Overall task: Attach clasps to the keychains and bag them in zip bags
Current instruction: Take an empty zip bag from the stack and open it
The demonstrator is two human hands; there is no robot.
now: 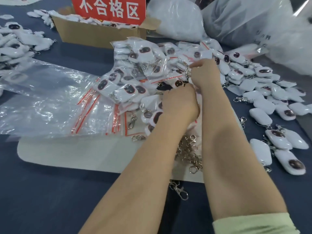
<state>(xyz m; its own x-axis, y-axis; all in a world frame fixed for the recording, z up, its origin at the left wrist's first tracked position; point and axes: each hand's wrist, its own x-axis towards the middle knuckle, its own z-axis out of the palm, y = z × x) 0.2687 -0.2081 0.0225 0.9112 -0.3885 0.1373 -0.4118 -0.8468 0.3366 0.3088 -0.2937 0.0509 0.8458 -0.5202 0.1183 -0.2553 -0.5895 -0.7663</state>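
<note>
The keychains [259, 114] at 3 o'clock look like hard white plastic, glossy, each with a dark shiny oval. The clasp [186, 72] at centre and the clasps [189, 149] heaped at 5 o'clock are bright polished metal. The zip bags [94, 115] at 9 o'clock are clear, crinkled, glossy film with red strips. The box [94, 33] at 11 o'clock is matt brown cardboard. The sacks [177, 19] at 1 o'clock are milky, wrinkled plastic film. The table [50, 200] is matt dark blue, the mat [67, 151] on it pale, smooth and matt. The sleeve [253, 223] at 5 o'clock is pale green cloth.
</note>
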